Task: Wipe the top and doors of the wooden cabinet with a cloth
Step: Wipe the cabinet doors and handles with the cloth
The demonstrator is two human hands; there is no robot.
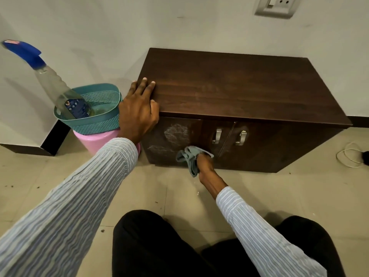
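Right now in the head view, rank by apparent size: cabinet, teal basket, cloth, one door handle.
1. Cabinet, largest by far.
2. Teal basket.
3. Cloth, bunched in the right hand, so partly hidden.
4. Door handle, smallest.

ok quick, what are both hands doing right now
Left hand: open, palm flat on the left front corner of the cabinet top, holding nothing.
Right hand: closed on the grey cloth, pressed against the left door.
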